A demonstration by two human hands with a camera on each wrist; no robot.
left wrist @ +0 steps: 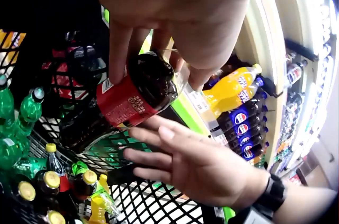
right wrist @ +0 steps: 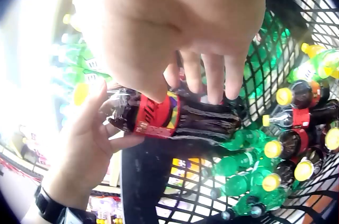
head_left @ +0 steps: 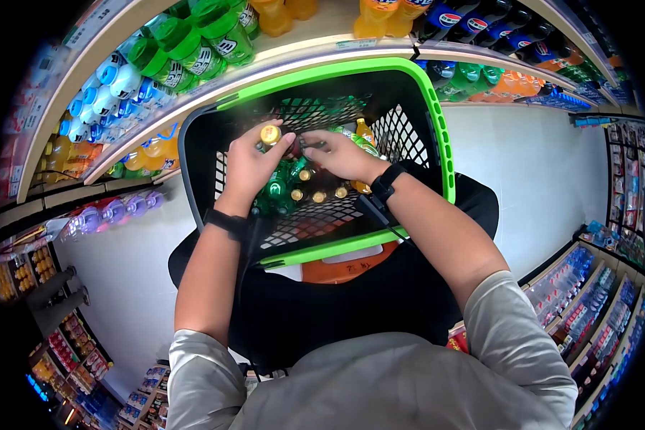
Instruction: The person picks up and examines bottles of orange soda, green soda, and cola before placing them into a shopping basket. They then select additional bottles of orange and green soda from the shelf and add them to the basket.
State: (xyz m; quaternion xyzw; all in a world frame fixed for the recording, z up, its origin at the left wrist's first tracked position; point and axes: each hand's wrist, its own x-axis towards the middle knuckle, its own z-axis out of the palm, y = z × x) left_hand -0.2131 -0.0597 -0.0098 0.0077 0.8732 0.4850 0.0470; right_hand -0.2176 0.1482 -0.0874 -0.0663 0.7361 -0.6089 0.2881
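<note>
My left hand (head_left: 249, 163) grips a dark cola bottle with a red label (left wrist: 124, 101) around its upper part, just below the yellow cap (head_left: 270, 135). The bottle is tilted inside the basket (head_left: 448, 154). In the left wrist view, my right hand (left wrist: 198, 168) lies beside the label with fingers extended and spread, its fingertips close to or touching the bottle. The right wrist view has my right hand (right wrist: 180, 28) over the bottle's label (right wrist: 156, 115), fingers pointing down; exact contact is unclear. Behind it, my left hand (right wrist: 79, 142) is round the neck end.
Green bottles (head_left: 276, 188), several yellow-capped cola bottles (head_left: 319, 197) and a yellow-orange bottle (head_left: 365, 131) lie in the basket. Drink shelves (head_left: 308, 54) curve closely around its far side. Pale floor (head_left: 516, 172) shows at the right, with more shelves beyond.
</note>
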